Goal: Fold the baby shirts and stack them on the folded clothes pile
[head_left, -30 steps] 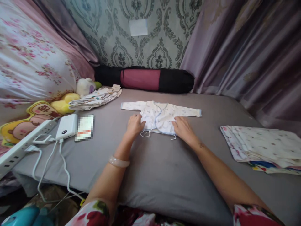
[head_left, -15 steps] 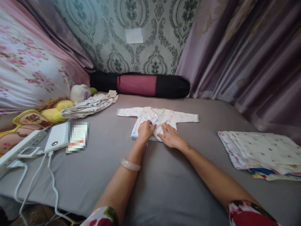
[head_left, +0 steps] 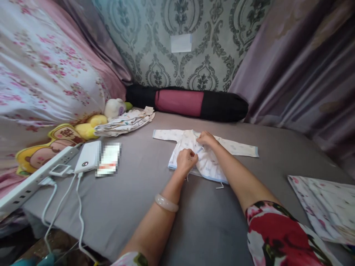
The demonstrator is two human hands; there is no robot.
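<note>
A small white baby shirt point(head_left: 212, 164) with pale prints and light-blue edging lies on the grey sheet, its sleeves spread to both sides. My left hand point(head_left: 187, 160) is on the shirt's lower left front, fingers closed in a pinch on the cloth. Up near the neckline, my right hand point(head_left: 207, 140) pinches the shirt's front edge, and that forearm crosses over part of the right sleeve. Thin white ties hang out at the bottom hem. What exactly lies between the fingertips is partly hidden.
Folded printed cloths point(head_left: 327, 207) lie at the right. At the left are a power strip point(head_left: 36, 181), a white power bank point(head_left: 88, 157) with cables, plush toys point(head_left: 85, 129) and folded clothes point(head_left: 126, 123). A long black-and-maroon bag point(head_left: 179, 103) rests along the wall.
My right hand has gone from lying spread on the lower front to pinching near the neckline. My left hand has closed more. The view has turned left, and the shirt's right front hangs lower.
</note>
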